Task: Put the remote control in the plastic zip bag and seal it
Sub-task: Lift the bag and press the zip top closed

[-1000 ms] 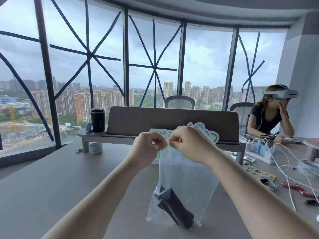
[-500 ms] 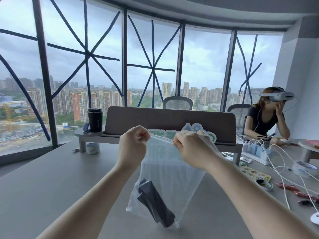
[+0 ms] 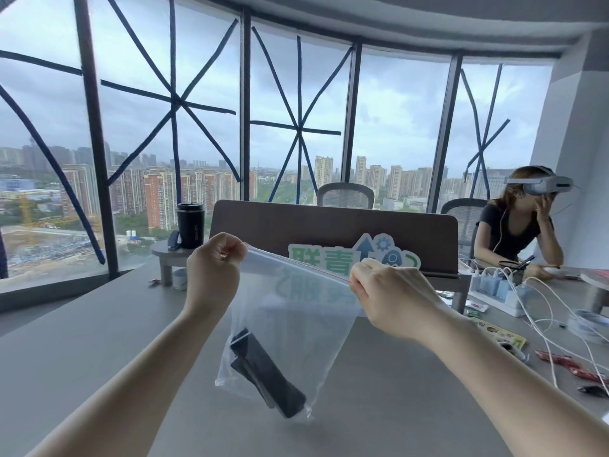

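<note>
A clear plastic zip bag point(image 3: 296, 311) hangs above the grey table, held by its top edge. My left hand point(image 3: 212, 272) pinches the top left corner. My right hand point(image 3: 389, 298) pinches the top right corner, a little lower, so the zip strip slants down to the right. The black remote control point(image 3: 267, 369) lies tilted inside the bag, its lower end in the bag's bottom right corner. The zip line between my hands looks flat and closed.
A brown desk divider point(image 3: 329, 225) with a green and white sign point(image 3: 356, 258) stands behind the bag. A black cup point(image 3: 190, 225) sits on a small shelf at left. Chargers and white cables point(image 3: 527, 298) crowd the right side. A person in a headset point(image 3: 524, 222) sits at far right.
My hands have moved apart along the bag's top edge, from pinching together at the middle to the two corners. The bag with the remote has swung left and lifted off the table.
</note>
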`<state>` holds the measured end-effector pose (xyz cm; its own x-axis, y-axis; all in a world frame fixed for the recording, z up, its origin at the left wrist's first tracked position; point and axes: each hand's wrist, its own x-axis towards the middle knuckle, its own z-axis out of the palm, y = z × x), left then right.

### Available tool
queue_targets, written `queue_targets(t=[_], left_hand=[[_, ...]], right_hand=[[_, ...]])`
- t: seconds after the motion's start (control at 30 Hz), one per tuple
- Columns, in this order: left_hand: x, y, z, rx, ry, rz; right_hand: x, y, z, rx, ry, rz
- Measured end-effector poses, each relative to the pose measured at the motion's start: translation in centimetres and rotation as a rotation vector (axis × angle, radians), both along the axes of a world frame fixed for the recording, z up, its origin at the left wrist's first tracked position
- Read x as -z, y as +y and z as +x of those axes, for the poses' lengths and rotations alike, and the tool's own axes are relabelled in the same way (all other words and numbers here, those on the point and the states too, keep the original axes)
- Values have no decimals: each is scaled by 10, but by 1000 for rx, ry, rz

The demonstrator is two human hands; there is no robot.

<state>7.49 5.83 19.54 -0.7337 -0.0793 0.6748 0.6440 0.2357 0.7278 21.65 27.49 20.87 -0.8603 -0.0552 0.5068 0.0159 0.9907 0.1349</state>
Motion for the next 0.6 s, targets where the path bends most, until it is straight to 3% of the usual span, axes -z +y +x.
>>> queue_targets(t=[0.27, 0.47, 0.6], left_hand=[[11, -21, -41, 73, -104, 61], [30, -44, -116, 112, -314, 102], [11, -66, -170, 94, -313, 206]], right_hand=[[-8, -16, -27, 16, 96, -40], [9, -32, -139, -1, 114, -247], [-5, -55, -209, -52, 225, -405]])
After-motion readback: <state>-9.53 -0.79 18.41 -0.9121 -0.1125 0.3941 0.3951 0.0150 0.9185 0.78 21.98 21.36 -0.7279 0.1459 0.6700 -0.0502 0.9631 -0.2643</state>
